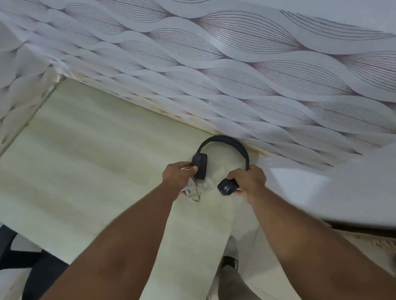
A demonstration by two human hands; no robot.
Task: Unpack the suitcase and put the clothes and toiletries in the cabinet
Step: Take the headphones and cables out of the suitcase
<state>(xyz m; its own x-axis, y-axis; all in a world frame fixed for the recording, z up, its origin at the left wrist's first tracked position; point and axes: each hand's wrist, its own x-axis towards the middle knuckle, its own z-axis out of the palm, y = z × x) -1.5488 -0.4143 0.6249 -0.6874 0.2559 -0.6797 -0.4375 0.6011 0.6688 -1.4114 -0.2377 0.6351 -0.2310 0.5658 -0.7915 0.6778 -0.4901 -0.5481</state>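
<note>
Headphones (221, 162) | both hands gripping earcups, left (179, 175), right (249, 181) | cable (192, 192) beneath | chair (13, 262) left

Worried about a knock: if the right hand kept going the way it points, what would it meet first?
Probably the patterned wall: the right hand, holding the headphones, points toward it, with the headband seemingly nearly touching; depth is unclear.

1. Soft, even light all over, fairly bright, no hard shadows showing.
2. A pale sheen sits on the patterned wall (228, 45) near the middle.
3. The wide lens bends straight lines, and the edges stretch.
4. The left edge and lower right corner look smeared; the forearms near the lens look soft.
</note>
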